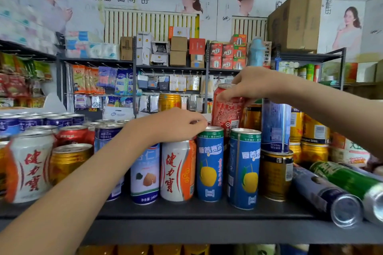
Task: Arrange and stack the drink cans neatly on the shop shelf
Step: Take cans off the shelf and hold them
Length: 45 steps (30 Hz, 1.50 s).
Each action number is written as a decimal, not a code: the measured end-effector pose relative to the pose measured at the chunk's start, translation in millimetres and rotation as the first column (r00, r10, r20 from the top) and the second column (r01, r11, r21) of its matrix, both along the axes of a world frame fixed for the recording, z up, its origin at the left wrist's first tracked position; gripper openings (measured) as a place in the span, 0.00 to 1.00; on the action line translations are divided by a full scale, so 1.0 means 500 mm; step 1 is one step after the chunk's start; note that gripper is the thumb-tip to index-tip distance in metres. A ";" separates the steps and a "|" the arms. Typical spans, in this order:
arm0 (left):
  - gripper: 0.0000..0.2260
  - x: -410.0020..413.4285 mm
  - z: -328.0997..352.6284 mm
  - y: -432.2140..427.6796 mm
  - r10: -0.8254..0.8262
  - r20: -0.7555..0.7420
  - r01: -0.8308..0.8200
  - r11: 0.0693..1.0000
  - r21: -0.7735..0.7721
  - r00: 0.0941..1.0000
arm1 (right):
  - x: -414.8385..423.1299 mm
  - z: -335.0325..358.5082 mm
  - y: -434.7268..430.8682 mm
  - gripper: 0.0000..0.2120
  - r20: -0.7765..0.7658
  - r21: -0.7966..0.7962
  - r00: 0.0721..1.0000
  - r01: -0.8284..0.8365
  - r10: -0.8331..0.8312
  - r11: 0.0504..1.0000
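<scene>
Many drink cans stand on a dark shelf (186,211). My right hand (255,85) grips the top of a red can (227,114), which sits in the upper tier behind the front row. My left hand (176,124) hovers with curled fingers over a white and orange can (178,172). Its fingertips reach the top rim of a blue mango can (210,163); whether they hold anything is unclear. A second blue mango can (244,170) stands to the right. A tall blue can (275,124) is stacked on a gold can (275,176).
A dark blue can (325,194) and a green can (348,180) lie on their sides at the shelf's right end. More white, red, gold and blue cans (31,165) crowd the left. Racks of packaged goods and boxes stand behind.
</scene>
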State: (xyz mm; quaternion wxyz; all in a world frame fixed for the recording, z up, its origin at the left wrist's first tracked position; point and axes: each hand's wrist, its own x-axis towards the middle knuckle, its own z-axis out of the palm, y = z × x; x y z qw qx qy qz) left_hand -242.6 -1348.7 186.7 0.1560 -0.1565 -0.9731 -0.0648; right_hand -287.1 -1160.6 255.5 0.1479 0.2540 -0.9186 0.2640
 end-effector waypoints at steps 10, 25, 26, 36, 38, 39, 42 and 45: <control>0.19 0.013 0.015 0.007 0.033 0.097 -0.028 0.998 -0.059 0.995 | -0.026 -0.015 -0.039 0.16 0.215 0.109 0.976 0.020 -0.043 0.994; 0.26 0.014 0.028 -0.007 0.015 0.245 0.011 0.995 -0.103 0.969 | -0.047 0.002 -0.064 0.18 0.410 0.293 0.892 0.070 -0.192 0.953; 0.26 0.015 0.028 -0.006 0.012 0.249 0.013 0.995 -0.099 0.968 | -0.050 0.000 -0.066 0.17 0.422 0.305 0.883 0.074 -0.204 0.950; 0.26 0.019 0.023 -0.005 -0.022 0.236 0.043 0.996 -0.081 0.971 | -0.064 -0.001 -0.078 0.16 0.500 0.389 0.830 0.040 -0.247 0.920; 0.26 0.020 0.023 -0.007 -0.018 0.234 0.037 0.996 -0.077 0.972 | -0.070 0.001 -0.084 0.15 0.486 0.425 0.836 0.029 -0.255 0.905; 0.26 0.019 0.023 -0.007 -0.013 0.231 0.032 0.996 -0.078 0.973 | -0.072 0.000 -0.086 0.17 0.461 0.449 0.849 0.029 -0.259 0.893; 0.26 0.018 0.024 -0.005 0.001 0.226 0.016 0.997 -0.076 0.974 | -0.076 0.005 -0.086 0.23 0.427 0.531 0.867 -0.013 -0.255 0.848; 0.25 0.017 0.026 -0.006 -0.003 0.222 0.021 0.997 -0.078 0.975 | -0.067 0.010 -0.094 0.21 0.403 0.647 0.885 -0.095 -0.233 0.757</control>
